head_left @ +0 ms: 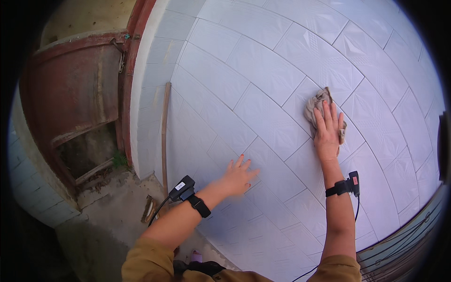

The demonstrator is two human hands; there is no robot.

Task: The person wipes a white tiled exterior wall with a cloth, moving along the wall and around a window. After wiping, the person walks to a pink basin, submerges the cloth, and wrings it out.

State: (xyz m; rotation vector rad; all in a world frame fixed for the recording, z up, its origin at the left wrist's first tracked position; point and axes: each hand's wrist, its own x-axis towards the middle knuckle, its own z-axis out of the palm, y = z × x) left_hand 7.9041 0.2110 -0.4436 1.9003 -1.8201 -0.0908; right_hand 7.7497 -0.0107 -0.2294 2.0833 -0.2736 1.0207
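A crumpled grey-brown cloth (312, 110) lies against the white tiled wall (263, 61), pressed there under my right hand (328, 131). The fingers of that hand point upward over the cloth, and its edges stick out on both sides of them. Lower and to the left, my left hand (238, 177) has its fingers spread in front of the tiles and holds nothing. It is slightly blurred, and I cannot tell whether it touches the wall. Each forearm wears a black strap with a small dark box and a cable.
A wooden pole (165, 136) leans in the wall's corner at the left. Beyond it stands a worn red wooden door (75, 89) with a gap at its foot. A green plant (120, 160) grows beside the concrete floor (105, 207). Dark wires cross a panel (399, 249) at lower right.
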